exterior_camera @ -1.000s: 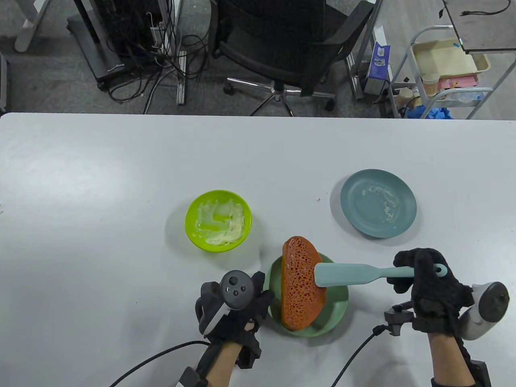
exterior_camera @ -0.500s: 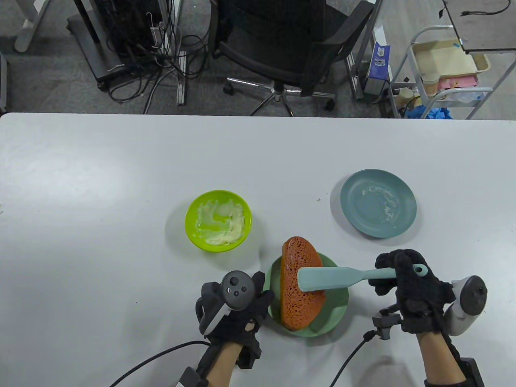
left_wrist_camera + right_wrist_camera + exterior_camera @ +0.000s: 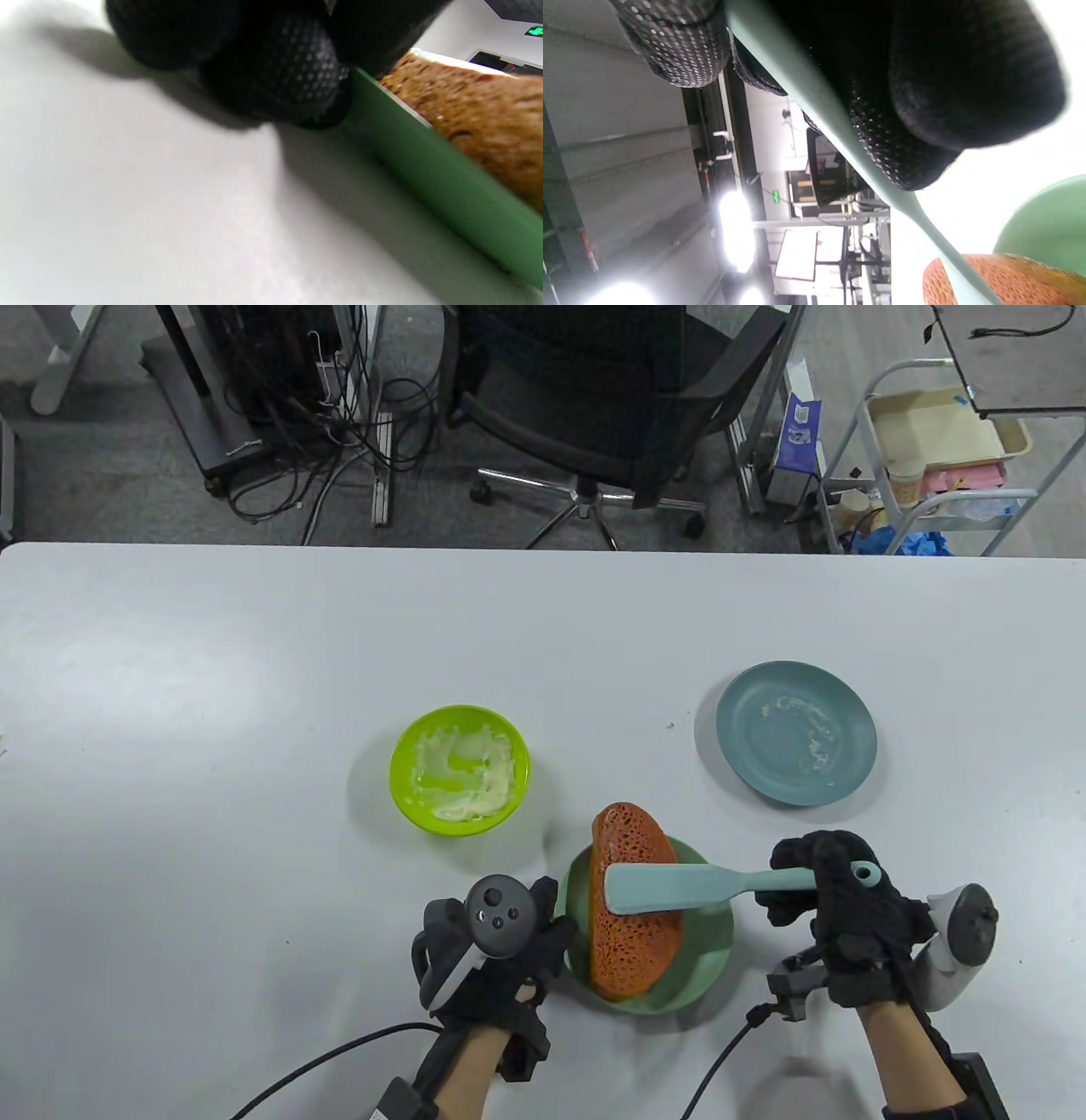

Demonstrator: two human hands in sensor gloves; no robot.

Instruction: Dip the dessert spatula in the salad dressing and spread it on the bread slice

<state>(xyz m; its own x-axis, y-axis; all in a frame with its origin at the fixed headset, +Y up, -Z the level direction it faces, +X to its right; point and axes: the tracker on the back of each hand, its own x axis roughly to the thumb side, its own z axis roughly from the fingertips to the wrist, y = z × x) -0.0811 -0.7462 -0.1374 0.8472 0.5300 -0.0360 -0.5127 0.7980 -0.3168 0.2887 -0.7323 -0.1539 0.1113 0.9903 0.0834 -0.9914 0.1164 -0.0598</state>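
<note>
While the left hand rested curled against the green plate apparently steadying it, the right hand gripped the spatula flat across the bread slice, evidently for spreading.

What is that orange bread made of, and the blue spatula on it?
The bread looks like a spongy fake slice, maybe foam: bright orange, full of open holes. The spatula looks like smooth matte silicone or plastic, one even pale blue piece. Neither can be told for sure.
</note>
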